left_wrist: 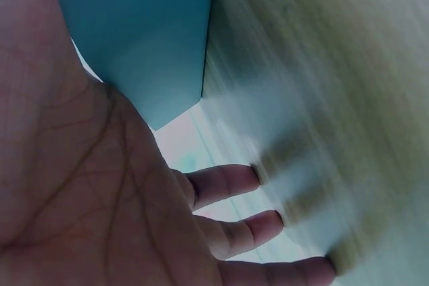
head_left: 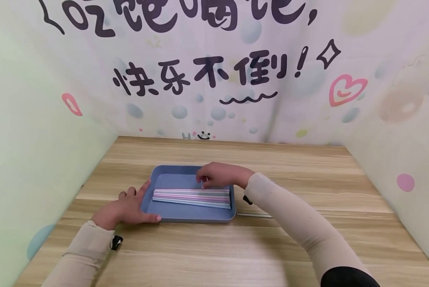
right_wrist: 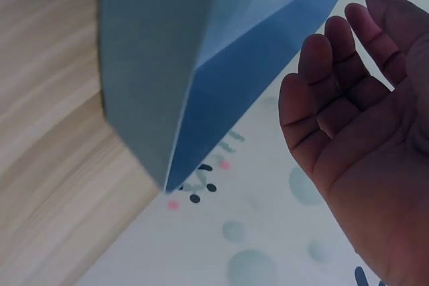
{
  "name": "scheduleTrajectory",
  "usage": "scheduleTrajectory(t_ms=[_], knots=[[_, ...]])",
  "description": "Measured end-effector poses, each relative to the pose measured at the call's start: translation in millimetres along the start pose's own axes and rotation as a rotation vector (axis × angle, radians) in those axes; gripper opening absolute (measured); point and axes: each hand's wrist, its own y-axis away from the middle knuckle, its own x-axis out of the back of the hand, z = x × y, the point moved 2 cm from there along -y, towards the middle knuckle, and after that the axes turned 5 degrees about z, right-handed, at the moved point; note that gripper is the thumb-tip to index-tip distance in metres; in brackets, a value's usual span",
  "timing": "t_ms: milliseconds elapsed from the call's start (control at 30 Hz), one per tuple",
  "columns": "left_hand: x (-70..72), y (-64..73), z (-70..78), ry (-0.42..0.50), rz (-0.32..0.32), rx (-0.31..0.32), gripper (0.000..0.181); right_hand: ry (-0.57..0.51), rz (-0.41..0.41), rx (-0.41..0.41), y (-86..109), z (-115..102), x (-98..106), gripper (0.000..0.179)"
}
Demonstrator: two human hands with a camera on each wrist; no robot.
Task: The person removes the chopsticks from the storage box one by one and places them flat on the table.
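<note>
A blue rectangular tray [head_left: 185, 215] lies on the table. Inside it, a row of thin, straight pastel sticks [head_left: 192, 197] in white, pink and pale blue lies side by side, lengthwise. My left hand [head_left: 128, 205] is spread at the tray's left end, thumb on the front rim and index finger along the left side. Its palm and extended fingers [left_wrist: 251, 229] show beside the tray wall in the left wrist view. Over the tray's back right part hovers my right hand [head_left: 221, 174], fingers loosely bent. Nothing shows between those fingers [right_wrist: 315, 58] in the right wrist view.
One pale stick [head_left: 254, 215] lies on the wooden table [head_left: 185, 255] just right of the tray, partly hidden by the right sleeve. A printed cloth wall [head_left: 200, 115] stands behind the table, with pale walls on both sides.
</note>
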Motion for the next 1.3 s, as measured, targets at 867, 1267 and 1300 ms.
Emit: scheduleTrajectory(t_ms=[867,1267,1300], knots=[[1.5,2.3,0.5,-0.004,0.025,-0.025,0.129,-0.15,-0.028,-0.098,-48.0,-6,-28,0.018],[1.0,2.1,1.7,-0.002,0.028,-0.023,0.129,-0.141,-0.032,-0.153,-48.7,4,-40,0.012],[0.9,2.0,1.7,-0.001,0.026,-0.02,0.129,-0.138,-0.033,-0.152,-48.5,4,-40,0.013]])
